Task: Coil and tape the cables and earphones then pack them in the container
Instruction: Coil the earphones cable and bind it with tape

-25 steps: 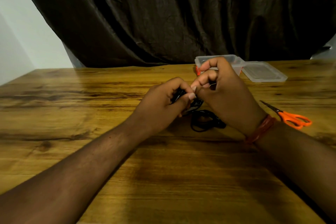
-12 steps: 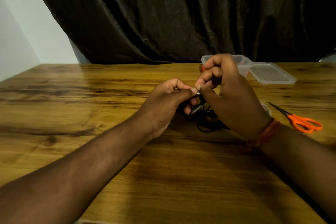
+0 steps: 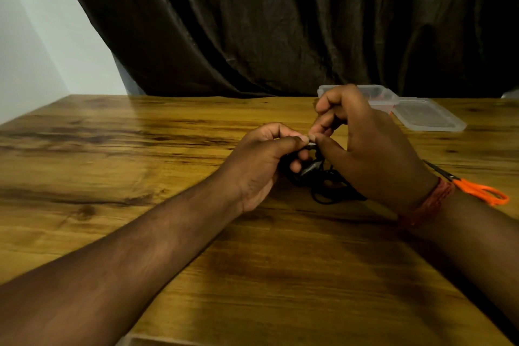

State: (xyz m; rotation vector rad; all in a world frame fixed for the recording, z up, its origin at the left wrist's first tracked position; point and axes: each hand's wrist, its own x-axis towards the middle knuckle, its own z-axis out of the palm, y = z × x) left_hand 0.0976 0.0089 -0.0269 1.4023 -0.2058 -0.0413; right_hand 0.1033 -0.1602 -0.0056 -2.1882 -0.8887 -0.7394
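Head view: left hand (image 3: 261, 166) and right hand (image 3: 368, 149) meeting just above wooden table (image 3: 140, 177), fingers curled, fingertips of both pinching a small metallic end of black cable (image 3: 325, 185) between them. Rest of cable bundled loosely on table beneath and between hands. Clear container (image 3: 379, 97) at far edge behind right hand, its lid (image 3: 429, 118) lying flat just beside it. Orange scissors (image 3: 483, 191) on table past right wrist, partly hidden by red wristband (image 3: 432, 199). Dark curtain (image 3: 280, 22) behind.
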